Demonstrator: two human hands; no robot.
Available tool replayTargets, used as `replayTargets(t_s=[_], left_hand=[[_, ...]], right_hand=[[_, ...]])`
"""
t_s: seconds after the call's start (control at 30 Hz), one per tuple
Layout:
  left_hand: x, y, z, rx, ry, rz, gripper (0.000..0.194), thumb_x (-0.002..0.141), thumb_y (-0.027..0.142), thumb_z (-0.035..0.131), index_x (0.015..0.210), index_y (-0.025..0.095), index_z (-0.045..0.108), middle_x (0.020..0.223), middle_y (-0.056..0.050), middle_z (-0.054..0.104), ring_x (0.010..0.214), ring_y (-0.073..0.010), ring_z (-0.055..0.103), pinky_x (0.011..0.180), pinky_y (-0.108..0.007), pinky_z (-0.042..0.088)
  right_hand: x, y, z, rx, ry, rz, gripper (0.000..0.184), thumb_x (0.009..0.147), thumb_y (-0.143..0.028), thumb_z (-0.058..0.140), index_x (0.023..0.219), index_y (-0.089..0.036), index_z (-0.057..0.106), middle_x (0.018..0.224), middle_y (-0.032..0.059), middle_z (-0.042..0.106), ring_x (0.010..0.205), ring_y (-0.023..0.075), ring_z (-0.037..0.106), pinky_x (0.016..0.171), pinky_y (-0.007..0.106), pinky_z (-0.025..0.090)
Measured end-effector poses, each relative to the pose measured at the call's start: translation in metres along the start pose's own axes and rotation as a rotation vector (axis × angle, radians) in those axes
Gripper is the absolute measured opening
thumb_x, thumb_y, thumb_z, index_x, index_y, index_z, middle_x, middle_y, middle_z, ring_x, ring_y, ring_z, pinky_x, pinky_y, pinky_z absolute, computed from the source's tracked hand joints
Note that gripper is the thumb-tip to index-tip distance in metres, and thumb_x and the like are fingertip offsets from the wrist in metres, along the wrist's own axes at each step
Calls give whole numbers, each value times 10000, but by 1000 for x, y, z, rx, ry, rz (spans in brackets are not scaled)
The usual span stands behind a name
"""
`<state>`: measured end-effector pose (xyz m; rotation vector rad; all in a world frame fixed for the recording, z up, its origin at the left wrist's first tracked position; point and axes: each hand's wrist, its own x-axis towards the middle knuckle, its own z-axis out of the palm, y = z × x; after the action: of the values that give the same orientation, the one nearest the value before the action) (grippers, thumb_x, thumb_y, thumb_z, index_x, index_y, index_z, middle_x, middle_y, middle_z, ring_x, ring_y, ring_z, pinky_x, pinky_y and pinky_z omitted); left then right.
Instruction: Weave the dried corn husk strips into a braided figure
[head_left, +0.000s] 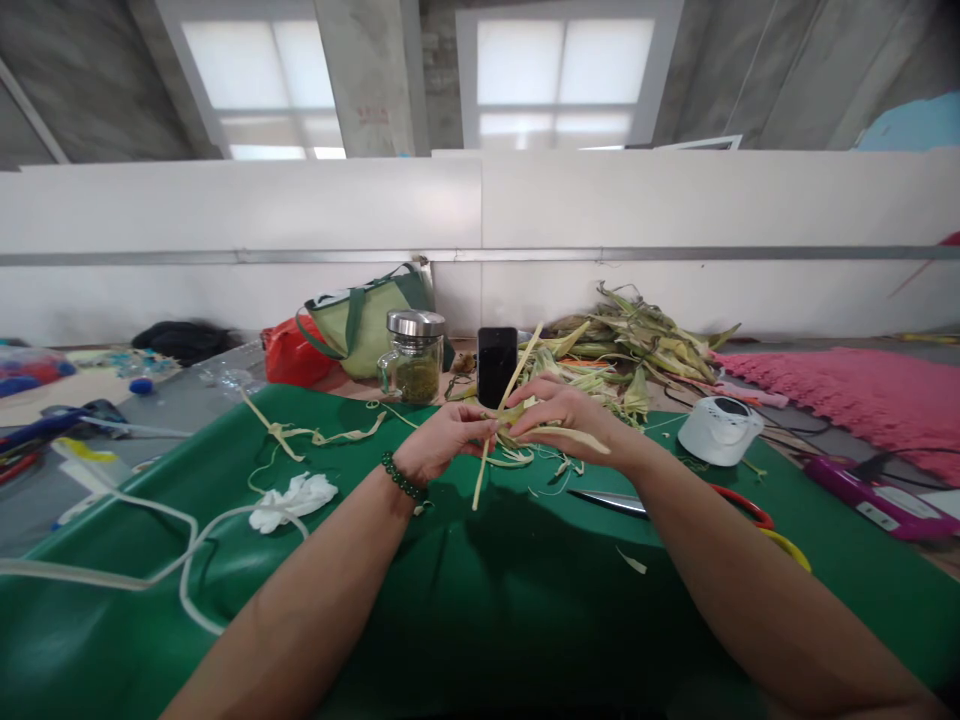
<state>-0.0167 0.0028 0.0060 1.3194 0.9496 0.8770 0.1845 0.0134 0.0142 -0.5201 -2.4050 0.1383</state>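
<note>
My left hand (444, 440), with a green bead bracelet (403, 478) at the wrist, pinches strips of pale corn husk (517, 375) above the green mat (480, 620). Close beside it, my right hand (559, 415) has its fingers bent round the same husk bundle. One long strip sticks up past the fingers and its lower end hangs below them; another husk piece (574, 438) points right under my right hand. The exact spot where the fingers meet is partly hidden. Scissors (611, 500) with red and yellow handles lie partly beneath my right forearm.
Behind my hands stand a phone (496, 365) and a lidded glass jar (415, 360). A husk pile (637, 335) lies at the back right. Around the mat are a white round object (720, 430), crumpled tissue (292, 502), a white cable (187, 575) and a purple glue gun (877, 498).
</note>
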Motion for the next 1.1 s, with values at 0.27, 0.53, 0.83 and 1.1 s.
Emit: replayTargets(t_s=[0.27, 0.53, 0.83, 1.1], left_hand=[[0, 1, 8, 157, 153, 126, 66, 641, 166, 654, 594, 120, 662, 481, 19, 557, 471, -69, 460, 500, -188, 388], [0, -4, 12, 235, 56, 136, 163, 657, 229, 639, 534, 123, 630, 455, 20, 515, 469, -78, 441, 487, -198, 374], [2, -4, 7, 13, 68, 17, 164, 554, 250, 739, 620, 115, 674, 560, -11, 593, 529, -94, 513, 545, -221, 447], [1, 1, 5, -90, 87, -25, 133, 584, 191, 743, 606, 99, 648, 521, 2, 560, 483, -73, 503, 523, -207, 450]], right_hand=[[-1, 15, -10, 56, 216, 275, 301, 737, -58, 458, 821, -201, 709, 896, 48, 683, 845, 179, 616, 751, 322, 481], [6, 0, 19, 87, 232, 264, 103, 740, -262, 658, 695, -175, 688, 722, 40, 692, 709, 163, 625, 653, 267, 474], [5, -15, 24, -335, 179, -120, 182, 853, -177, 490, 797, -170, 663, 739, 67, 654, 703, 159, 544, 653, 290, 428], [4, -18, 23, -559, 112, -200, 222, 883, -154, 455, 816, -161, 667, 787, 54, 656, 724, 160, 512, 663, 293, 394]])
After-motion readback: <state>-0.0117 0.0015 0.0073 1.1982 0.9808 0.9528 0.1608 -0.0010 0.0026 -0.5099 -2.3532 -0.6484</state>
